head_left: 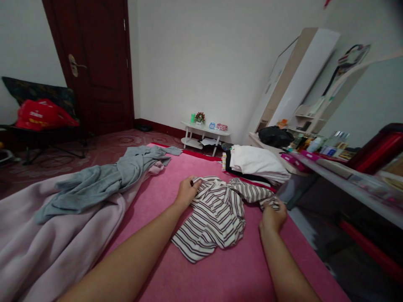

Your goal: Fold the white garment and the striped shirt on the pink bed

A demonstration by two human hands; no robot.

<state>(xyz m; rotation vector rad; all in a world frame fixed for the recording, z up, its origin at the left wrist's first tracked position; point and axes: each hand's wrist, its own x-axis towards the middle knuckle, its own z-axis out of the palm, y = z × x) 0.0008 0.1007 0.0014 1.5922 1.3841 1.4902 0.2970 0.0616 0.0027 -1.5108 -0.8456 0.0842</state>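
A striped shirt [217, 214], white with dark lines, lies crumpled on the pink bed cover [176, 167]. My left hand [188, 191] grips its upper left part, fingers closed on the fabric. At the far right, my right hand [273, 214] is closed around the end of an outstretched sleeve [252, 191]. The body of the shirt rests in folds between my hands, its lower edge spread toward me. Parts of the fingers on both hands are hidden by the cloth and the backs of the hands.
Folded clothes [258, 163] are stacked at the bed's far right corner. A grey garment [103, 180] lies over a pale pink blanket [78, 235] on the left. A cluttered dressing table [333, 167] stands close on the right, a low white table [204, 128] beyond the bed.
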